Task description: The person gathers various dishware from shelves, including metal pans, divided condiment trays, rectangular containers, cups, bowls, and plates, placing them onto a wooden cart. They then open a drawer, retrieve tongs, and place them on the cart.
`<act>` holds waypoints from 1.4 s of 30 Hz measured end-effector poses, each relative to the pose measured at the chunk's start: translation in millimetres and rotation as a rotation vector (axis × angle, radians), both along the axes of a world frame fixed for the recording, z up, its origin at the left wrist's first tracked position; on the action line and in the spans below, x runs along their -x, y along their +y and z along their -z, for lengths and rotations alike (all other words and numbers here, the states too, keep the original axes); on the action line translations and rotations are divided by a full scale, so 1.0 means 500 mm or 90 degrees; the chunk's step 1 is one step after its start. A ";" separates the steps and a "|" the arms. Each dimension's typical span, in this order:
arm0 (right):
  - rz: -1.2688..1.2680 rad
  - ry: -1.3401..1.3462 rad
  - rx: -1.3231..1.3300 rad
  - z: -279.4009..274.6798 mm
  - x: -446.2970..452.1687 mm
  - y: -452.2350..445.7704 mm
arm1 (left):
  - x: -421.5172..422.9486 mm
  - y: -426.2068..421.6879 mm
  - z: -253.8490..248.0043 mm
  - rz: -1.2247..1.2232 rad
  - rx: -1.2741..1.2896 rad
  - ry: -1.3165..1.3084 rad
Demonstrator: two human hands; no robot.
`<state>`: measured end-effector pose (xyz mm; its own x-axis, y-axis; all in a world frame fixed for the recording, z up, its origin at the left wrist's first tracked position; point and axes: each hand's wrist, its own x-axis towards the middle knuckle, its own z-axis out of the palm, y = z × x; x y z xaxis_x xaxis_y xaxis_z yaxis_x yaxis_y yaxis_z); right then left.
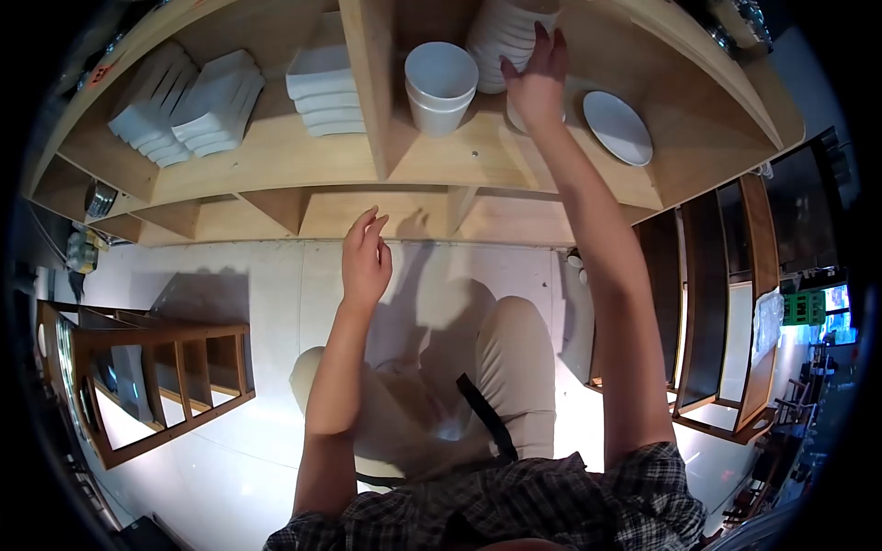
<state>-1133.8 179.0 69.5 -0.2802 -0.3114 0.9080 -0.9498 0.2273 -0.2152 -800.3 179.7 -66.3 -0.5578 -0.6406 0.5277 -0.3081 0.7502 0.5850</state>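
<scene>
My right hand [537, 81] reaches into the right compartment of the wooden shelf, its fingers apart against the side of a tall, leaning stack of white bowls [494, 41]. No firm grip on the bowls shows. Part of another white dish [522, 118] peeks out below that hand. To the left stand two nested white cups [441, 78], and to the right a white oval plate [617, 127] lies on the board. My left hand [367, 262] hangs in front of the shelf's lower edge, fingers loosely extended and holding nothing.
Stacked white square dishes [220, 101] and another such stack [326, 87] fill the left compartment, beyond an upright divider [367, 83]. Wooden frames stand on the floor at left [175, 386] and right [707, 312]. A green crate [804, 308] is at far right.
</scene>
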 end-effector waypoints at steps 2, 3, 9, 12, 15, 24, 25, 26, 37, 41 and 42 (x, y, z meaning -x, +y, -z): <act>0.031 0.056 -0.024 -0.019 0.019 -0.007 | -0.004 0.003 -0.004 0.002 -0.038 0.007; 0.079 0.091 -0.058 -0.034 0.019 -0.006 | -0.007 0.005 -0.006 0.001 -0.040 0.008; -0.089 0.070 -0.247 0.016 -0.061 0.003 | -0.019 -0.003 -0.007 -0.034 -0.037 0.005; -0.164 0.040 -0.296 0.061 -0.092 0.002 | -0.014 0.003 -0.018 -0.047 0.020 0.006; -0.193 0.092 -0.274 0.069 -0.092 -0.008 | -0.008 0.006 -0.024 -0.040 -0.029 0.019; -0.281 -0.021 -0.282 0.068 -0.093 -0.010 | 0.009 0.009 -0.013 -0.030 -0.018 0.018; -0.281 -0.014 -0.267 0.071 -0.093 -0.009 | 0.012 0.011 -0.013 -0.031 -0.021 0.014; -0.282 -0.014 -0.268 0.074 -0.093 -0.010 | 0.012 0.012 -0.013 -0.031 -0.025 0.009; -0.208 0.043 -0.383 0.063 -0.091 -0.010 | 0.017 0.008 -0.001 -0.026 -0.031 0.004; -0.197 0.070 -0.392 0.059 -0.094 -0.008 | 0.017 0.008 -0.004 -0.034 -0.025 0.000; -0.198 0.076 -0.402 0.057 -0.095 -0.007 | 0.018 0.007 -0.002 -0.034 -0.025 0.001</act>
<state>-1086.3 175.3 41.2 -0.0032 -0.8368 0.5475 -0.9997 -0.0106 -0.0221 -809.4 183.3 -65.4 -0.5215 -0.6897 0.5023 -0.3462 0.7091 0.6143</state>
